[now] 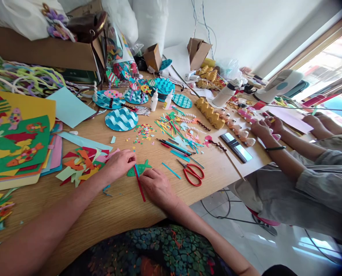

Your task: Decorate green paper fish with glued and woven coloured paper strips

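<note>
A green paper fish (142,168) lies on the table between my hands. A narrow red paper strip (141,188) and a short blue strip (137,171) cross its body. My left hand (119,165) is closed, its fingertips pinched just above the upper ends of these strips; what they grip is hidden. My right hand (157,184) rests with curled fingers at the fish's lower right edge, close beside the red strip. To its right lie a loose blue strip (171,170) and red-handled scissors (192,173).
Coloured paper scraps (83,165) lie left, near stacked paper sheets (52,153). Pencils (173,146), cut strips (171,124), glue bottles (154,101) and a blue wavy paper disc (121,119) sit beyond. A phone (235,147) lies right, near another person's hands (264,128).
</note>
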A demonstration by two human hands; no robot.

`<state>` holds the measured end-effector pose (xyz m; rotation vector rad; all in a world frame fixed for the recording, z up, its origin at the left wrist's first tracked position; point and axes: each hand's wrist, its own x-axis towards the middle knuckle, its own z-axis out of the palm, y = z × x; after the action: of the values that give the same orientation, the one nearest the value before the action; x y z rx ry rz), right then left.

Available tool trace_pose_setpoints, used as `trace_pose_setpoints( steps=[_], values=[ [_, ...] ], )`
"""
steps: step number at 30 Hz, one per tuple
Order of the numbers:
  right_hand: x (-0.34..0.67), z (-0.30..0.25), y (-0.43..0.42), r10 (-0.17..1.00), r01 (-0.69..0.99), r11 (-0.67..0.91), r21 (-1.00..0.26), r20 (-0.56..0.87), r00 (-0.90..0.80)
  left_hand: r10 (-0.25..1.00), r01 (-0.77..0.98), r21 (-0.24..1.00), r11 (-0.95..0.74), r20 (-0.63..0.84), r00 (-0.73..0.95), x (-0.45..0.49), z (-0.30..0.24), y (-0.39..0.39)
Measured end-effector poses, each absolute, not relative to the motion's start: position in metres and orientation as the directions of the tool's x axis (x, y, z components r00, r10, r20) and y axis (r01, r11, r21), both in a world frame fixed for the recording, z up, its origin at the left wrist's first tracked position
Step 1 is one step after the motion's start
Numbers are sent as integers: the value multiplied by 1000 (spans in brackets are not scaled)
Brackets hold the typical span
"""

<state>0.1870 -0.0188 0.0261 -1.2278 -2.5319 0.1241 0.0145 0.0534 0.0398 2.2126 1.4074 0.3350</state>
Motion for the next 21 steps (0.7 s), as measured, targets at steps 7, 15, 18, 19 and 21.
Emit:
trace_pose_setpoints(
  steps=[7, 15, 18, 19, 21],
  values=[
    [186, 27, -19, 776, 748, 627, -219, 257, -576, 899, 785, 511, -350, -52, 435, 15, 40, 52],
    [186, 26, -19, 784, 754, 617, -226, 249, -568, 903, 790, 503, -350, -43, 427, 16, 39, 52],
    [186, 27, -19, 786, 755, 616, -223, 242, -569, 902, 788, 504, -354, -40, 431, 16, 38, 52],
    [186, 27, -19, 786, 755, 616, -225, 239, -570, 901, 787, 504, -355, -39, 432, 16, 38, 52],
    [185, 28, -20, 786, 751, 617, -236, 236, -571, 900, 784, 506, -359, -35, 434, 16, 37, 52]
  ],
)
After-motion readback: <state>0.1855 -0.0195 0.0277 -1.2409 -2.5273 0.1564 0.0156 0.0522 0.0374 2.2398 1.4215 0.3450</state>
